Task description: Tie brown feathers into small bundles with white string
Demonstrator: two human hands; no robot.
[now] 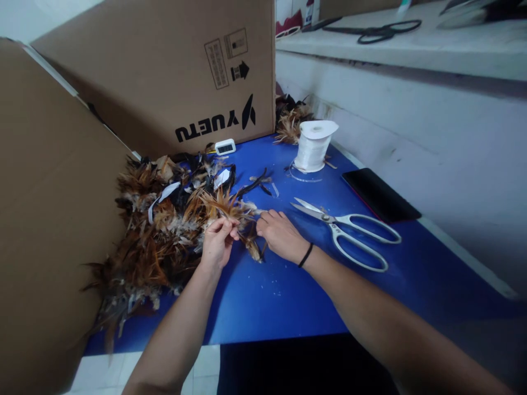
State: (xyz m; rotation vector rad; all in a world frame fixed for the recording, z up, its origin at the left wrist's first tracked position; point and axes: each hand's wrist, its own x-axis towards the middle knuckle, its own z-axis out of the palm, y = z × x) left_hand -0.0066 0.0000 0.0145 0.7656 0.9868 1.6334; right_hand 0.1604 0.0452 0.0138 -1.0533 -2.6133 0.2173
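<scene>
My left hand (218, 244) has thumb and forefinger pinched together at the near edge of a bunch of golden-brown feathers (222, 204). Close by on the right, my right hand (282, 235) curls its fingers down beside the pale end of that bunch; its fingertips are partly hidden, so what they grip does not show. Between the hands, a few brown feathers (254, 251) hang low over the blue table (263, 307). A large heap of brown, black and white feathers (144, 258) lies left of my left hand. White-handled scissors (341, 227) lie partly open right of my right hand.
A white spool of clear line (313, 148) stands at the back, near a dark phone (381, 195). A small white digital timer (225, 147) sits before a tall cardboard box (164, 71). Another cardboard panel (45, 208) rises at left. Black scissors (382, 33) rest on a ledge.
</scene>
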